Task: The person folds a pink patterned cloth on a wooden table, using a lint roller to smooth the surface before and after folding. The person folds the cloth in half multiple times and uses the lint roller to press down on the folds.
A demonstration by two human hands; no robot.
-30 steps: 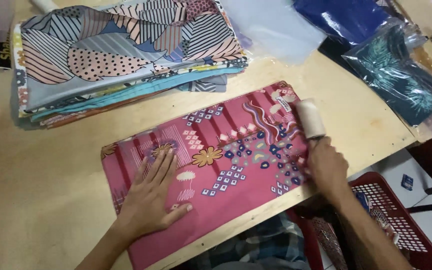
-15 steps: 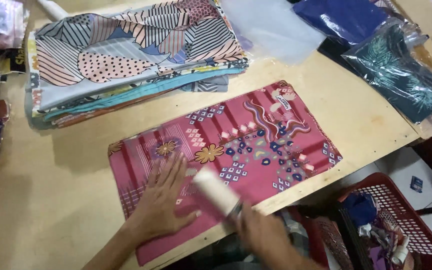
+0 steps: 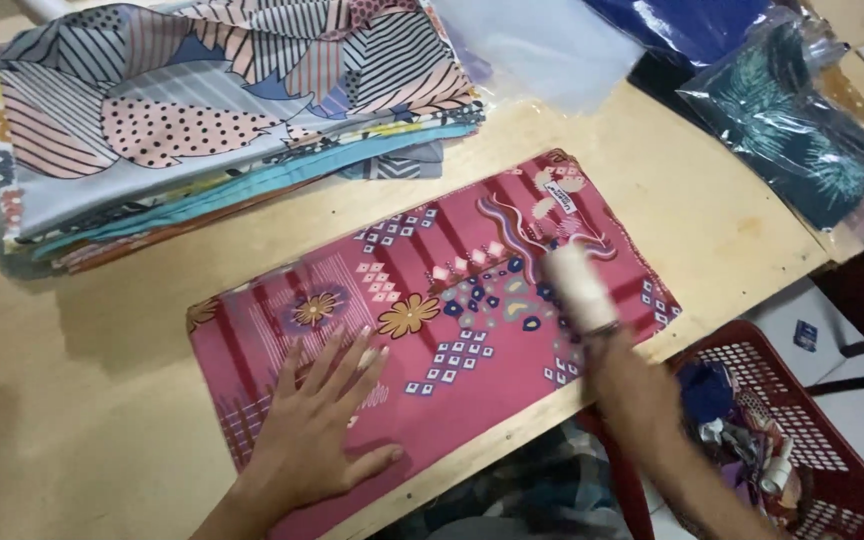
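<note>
While the left hand [image 3: 317, 440] is lying flat with its fingers spread on the near left part of the pink patterned cloth [image 3: 432, 330], it is pinning that folded piece to the wooden bench [image 3: 102, 400] so the fabric is not sliding or bunching. The right hand [image 3: 637, 400] is closing around the handle of a lint roller [image 3: 577, 285], whose pale drum is resting on the cloth's right half near the far edge; the hand is blurred, so the exact grip is hard to read, but it looks clamped on the handle. The cloth is lying lengthwise along the bench's front edge, within easy reach of both hands.

Counting what is showing: one pink cloth being worked, one lint roller, and one stack of folded printed fabrics [image 3: 222, 120] sitting beyond it toward the far left, kept apart from the working spot. One clear plastic bag [image 3: 542, 45] is lying flat at the far side, and one bagged dark teal fabric [image 3: 792, 130] is sitting at the far right. One red plastic basket [image 3: 802, 440] is standing on the floor just below the bench's right corner, holding mixed scraps.
</note>
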